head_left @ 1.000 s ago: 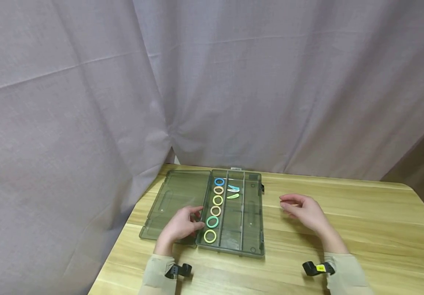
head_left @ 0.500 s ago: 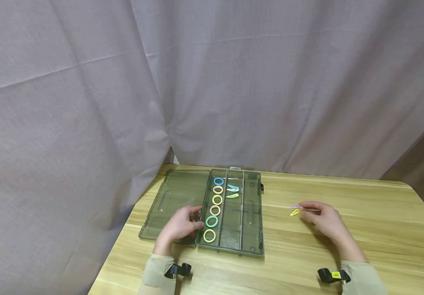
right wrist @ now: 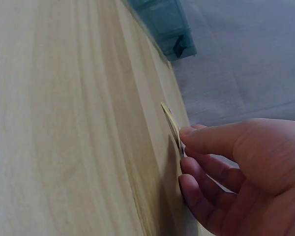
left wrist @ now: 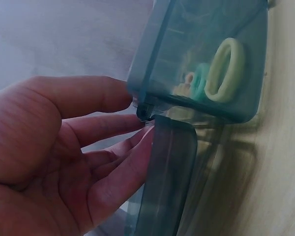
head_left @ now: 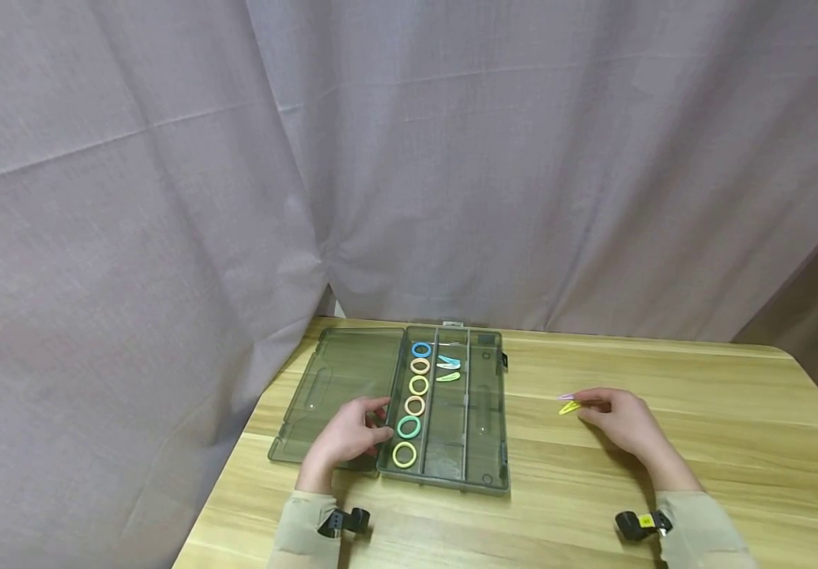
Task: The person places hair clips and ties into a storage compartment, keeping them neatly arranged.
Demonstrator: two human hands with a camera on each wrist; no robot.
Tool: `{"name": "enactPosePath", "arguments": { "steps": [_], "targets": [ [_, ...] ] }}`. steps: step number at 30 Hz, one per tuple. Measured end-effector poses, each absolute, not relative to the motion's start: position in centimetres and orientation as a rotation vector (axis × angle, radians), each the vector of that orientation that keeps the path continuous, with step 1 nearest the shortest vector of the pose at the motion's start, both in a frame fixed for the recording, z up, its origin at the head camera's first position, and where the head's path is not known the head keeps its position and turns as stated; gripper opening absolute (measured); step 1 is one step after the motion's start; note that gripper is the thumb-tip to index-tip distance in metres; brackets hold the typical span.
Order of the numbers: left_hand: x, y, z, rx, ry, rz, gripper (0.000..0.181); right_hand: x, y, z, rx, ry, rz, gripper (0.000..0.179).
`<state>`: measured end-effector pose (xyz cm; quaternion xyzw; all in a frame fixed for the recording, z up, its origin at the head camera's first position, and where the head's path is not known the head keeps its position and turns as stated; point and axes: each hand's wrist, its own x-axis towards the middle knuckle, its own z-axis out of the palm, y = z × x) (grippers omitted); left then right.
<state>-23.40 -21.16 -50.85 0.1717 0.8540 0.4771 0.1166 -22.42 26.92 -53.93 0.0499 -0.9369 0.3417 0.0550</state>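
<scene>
My left hand [head_left: 348,431] rests at the hinge side of an open grey-green plastic organizer box [head_left: 485,427]. In the left wrist view the thumb touches the box's edge, and the other fingers lie by the hinge and lid [left wrist: 169,162]. To the right of the box, my right hand [head_left: 618,415] pinches a yellow snap hair clip [head_left: 568,408] and a lilac hair clip [head_left: 565,397] between thumb and fingers, low over the table. In the right wrist view the yellow clip [right wrist: 169,120] points away from the fingertips, with the lilac one largely hidden behind it.
Several coloured rings [head_left: 414,405] line the box's left compartment. Blue and green hair clips [head_left: 448,377] lie in the middle one. The box's lid [head_left: 344,367] lies flat to the left on the wooden table [head_left: 721,419]. A grey curtain [head_left: 487,197] hangs behind.
My right hand has moved right, away from the box; the yellow and lilac clips now show at its fingertips. The left hand has stayed in place.
</scene>
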Motion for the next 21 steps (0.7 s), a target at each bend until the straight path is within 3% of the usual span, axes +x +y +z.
{"name": "enactPosePath", "arguments": {
  "steps": [21],
  "targets": [
    [-23.34,-21.20,-50.89,0.498,2.502,1.397,0.065,-23.07,26.70,-54.18,0.218,-2.884,0.920,0.020]
  ]
}}
